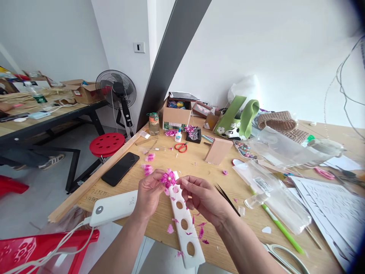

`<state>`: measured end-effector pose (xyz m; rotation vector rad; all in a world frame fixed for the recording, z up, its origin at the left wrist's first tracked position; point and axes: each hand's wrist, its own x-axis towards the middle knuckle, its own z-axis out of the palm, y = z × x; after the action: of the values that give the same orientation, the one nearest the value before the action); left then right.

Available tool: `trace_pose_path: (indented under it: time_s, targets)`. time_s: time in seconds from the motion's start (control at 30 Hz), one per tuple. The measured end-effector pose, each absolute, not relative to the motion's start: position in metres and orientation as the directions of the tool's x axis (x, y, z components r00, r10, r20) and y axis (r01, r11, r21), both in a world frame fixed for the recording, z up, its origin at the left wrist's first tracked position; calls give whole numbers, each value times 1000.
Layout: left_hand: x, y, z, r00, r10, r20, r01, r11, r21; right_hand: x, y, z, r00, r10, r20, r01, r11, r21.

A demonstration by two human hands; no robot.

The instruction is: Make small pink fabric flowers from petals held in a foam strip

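At the near edge of the table (155, 228): one white strip (187, 236) pierced with round holes, laid lengthwise, magenta loose petals (170, 228) scattered on and about it. Above its far end: one magenta flower (169, 178), pale-centred, pinched between thumb and fingers of the left hand (150, 192). Right hand (201, 194): just beside, thumb and forefinger drawn together; whether anything is gripped, cannot tell. Condition: petals ringed about the centre, bloom seemingly well advanced; loose petals unattached, so perhaps unfinished. Right of the hands: black tweezers (227, 199), lying unused. Left: white power bank (115, 206); beyond it, dark phone (120, 169). Farther: two pink tufts (147, 169), red-handled scissors (181, 147), capped glue bottle (178, 136). Behind: open cardboard box (176, 114), filled.
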<state>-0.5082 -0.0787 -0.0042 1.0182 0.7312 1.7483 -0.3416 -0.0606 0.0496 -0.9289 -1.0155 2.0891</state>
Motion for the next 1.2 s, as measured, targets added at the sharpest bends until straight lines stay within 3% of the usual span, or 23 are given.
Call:
trace_pose_path:
  time_s: [0.33,0.67,0.97,1.2]
  targets:
    - [-501,-77,4,-285,933,220,-470,-336,816,-351,-60,49,-568,770,-290,-205,-474,-856]
    - [-490,-79,17,-234,970,58,-653,-202,730,-367,-61,48,-491,841,-226,-47,-285,-957]
    - [-490,-83,15,-152,983,108,-652,-182,736,-365,-60,45,-493,857,-150,-39,-195,-980]
    - [-494,-83,15,-90,990,106,-656,-139,742,-357,-56,43,-595,790,-148,-153,-293,-944]
